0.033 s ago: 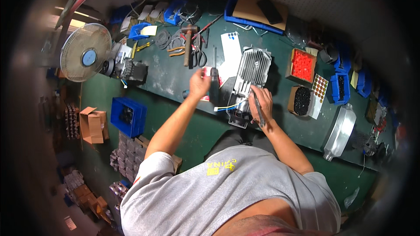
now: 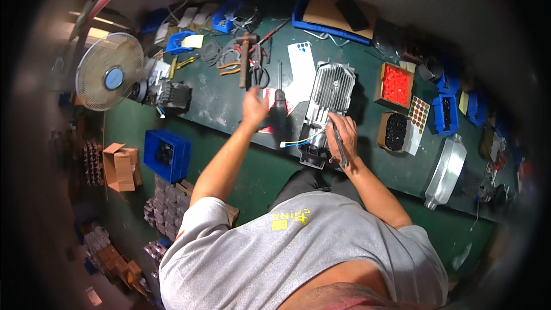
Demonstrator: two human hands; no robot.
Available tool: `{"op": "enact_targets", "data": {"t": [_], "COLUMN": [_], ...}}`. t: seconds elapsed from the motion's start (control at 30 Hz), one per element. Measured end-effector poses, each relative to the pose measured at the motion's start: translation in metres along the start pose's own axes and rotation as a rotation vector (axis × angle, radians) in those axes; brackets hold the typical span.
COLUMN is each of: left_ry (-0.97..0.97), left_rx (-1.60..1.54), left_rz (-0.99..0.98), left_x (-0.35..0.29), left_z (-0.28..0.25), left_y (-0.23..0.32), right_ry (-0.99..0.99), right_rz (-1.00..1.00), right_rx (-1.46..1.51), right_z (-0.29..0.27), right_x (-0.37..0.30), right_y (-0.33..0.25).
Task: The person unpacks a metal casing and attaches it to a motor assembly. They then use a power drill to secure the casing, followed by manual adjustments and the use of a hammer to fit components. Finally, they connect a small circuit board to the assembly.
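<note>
My left hand [image 2: 254, 108], slightly blurred, is over the bench with its fingers apart and nothing visible in it. Beside it lies a black-handled screwdriver [image 2: 279, 103], its long shaft pointing away from me, on a red-and-white printed sheet [image 2: 267, 130]. My right hand [image 2: 345, 133] is closed round a slim dark metal tool [image 2: 341, 144] whose exact kind I cannot make out. That hand rests against the near part of a finned silver metal housing [image 2: 333, 89]. Yellow, white and blue wires [image 2: 298, 142] stick out from the housing's left side.
A hammer [image 2: 245, 60], pliers [image 2: 231, 69] and scissors [image 2: 260, 74] lie at the back left. Boxes of red parts [image 2: 395, 83] and black parts [image 2: 396, 132] stand to the right, near a sticker sheet [image 2: 419, 116]. A fan [image 2: 111, 72] stands far left.
My left hand has moved a little left and away from me, off the screwdriver's side, and its fingers have spread. My right hand and the housing have stayed put.
</note>
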State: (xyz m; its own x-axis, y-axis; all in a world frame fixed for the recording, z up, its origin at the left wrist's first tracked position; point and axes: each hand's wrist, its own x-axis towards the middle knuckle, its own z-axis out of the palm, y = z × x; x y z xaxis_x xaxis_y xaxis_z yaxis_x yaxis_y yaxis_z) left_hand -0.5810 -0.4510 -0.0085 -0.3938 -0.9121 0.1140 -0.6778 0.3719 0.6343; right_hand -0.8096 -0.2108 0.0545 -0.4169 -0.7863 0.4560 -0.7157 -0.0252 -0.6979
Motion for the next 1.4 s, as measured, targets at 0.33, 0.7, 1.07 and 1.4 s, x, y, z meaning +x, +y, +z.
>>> {"op": "enact_targets", "data": {"t": [0.33,0.7,1.07,1.4], "left_ry": [0.004,0.071,-0.255,-0.022], "left_rx": [0.245,0.220,-0.329,-0.168], "left_rz": [-0.092,-0.284,0.053,0.505], "left_x": [0.120,0.101,-0.195,-0.253], "left_z": [0.040,-0.012,-0.109,-0.114], "left_y": [-0.115,-0.074,0.183,0.215], "right_ry": [-0.032,0.014,0.057,0.011], "right_rz": [-0.058,-0.010,-0.002,0.036], "right_rx": [-0.088,-0.114,-0.086,-0.096], "right_z": [-0.002,0.006,0.008,0.008], "right_x": [0.004,0.011,-0.002,-0.006], "right_y": [0.003,-0.004,0.007,0.010]}}
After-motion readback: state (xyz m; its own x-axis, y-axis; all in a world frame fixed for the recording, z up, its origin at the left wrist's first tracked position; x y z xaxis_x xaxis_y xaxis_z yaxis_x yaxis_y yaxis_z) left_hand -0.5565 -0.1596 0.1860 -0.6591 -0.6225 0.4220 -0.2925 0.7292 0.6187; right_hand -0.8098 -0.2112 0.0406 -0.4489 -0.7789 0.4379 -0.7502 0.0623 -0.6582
